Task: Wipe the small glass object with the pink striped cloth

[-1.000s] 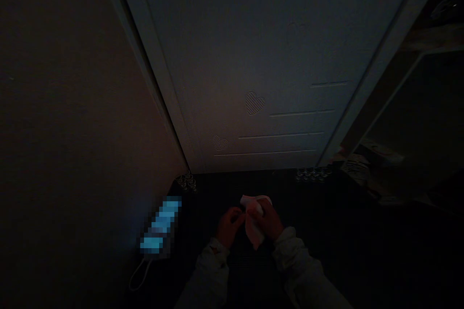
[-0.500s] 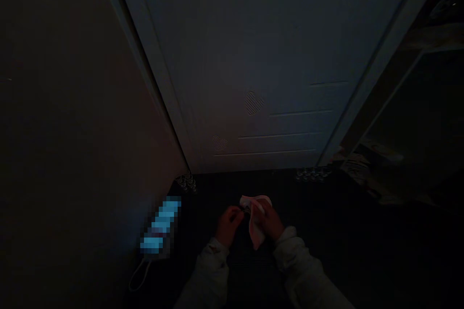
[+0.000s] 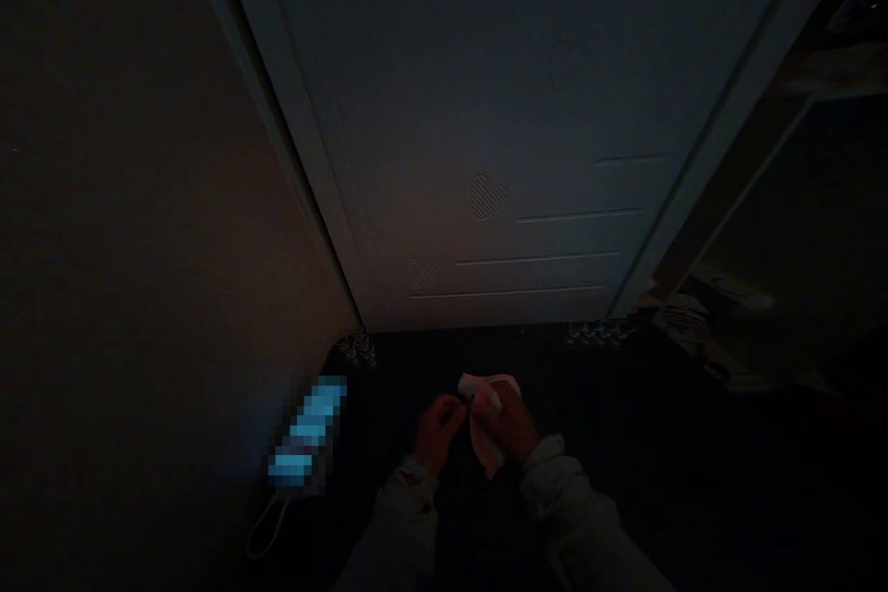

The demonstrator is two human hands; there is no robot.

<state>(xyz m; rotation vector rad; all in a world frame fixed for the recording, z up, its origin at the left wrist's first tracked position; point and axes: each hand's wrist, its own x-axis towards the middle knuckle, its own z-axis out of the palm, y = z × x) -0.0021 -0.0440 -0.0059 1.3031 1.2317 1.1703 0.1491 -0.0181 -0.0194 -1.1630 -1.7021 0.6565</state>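
Low in the head view, my right hand (image 3: 514,424) is closed on a pink cloth (image 3: 487,457). One flap of the cloth hangs down below the fingers, and another sticks out above them. Just left of it, my left hand (image 3: 437,431) is closed in a pinch, its fingertips close to the cloth and my right fingers. Something small and dark shows between the two hands, but the dim light hides what it is. Both hands are over a dark surface (image 3: 478,527).
A phone-like device (image 3: 306,433) with a glowing, blurred screen and a cord loop lies at left. Small shiny ring-like things stand in clusters at back left (image 3: 357,349) and back right (image 3: 598,333). A white panel (image 3: 541,129) with embossed hearts rises behind; crumpled items (image 3: 694,324) lie right.
My right hand has moved slightly left, its fingers closing in on my left fingertips, with the cloth bunched around them. My left hand stays almost where it was.
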